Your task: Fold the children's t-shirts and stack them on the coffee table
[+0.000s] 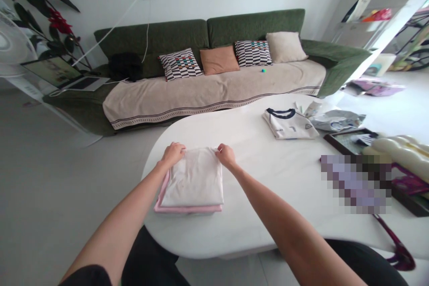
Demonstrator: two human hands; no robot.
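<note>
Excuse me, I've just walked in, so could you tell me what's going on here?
A person stands at a white rounded table with their left hand and right hand on the far corners of a folded white garment. It lies on a folded pink cloth, whose edge shows beneath it. Farther along the table lies a folded white T-shirt with a navy collar. Beyond the table is a green sofa.

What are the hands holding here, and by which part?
The left hand and right hand hold the far corners of a folded white fabric garment.
</note>
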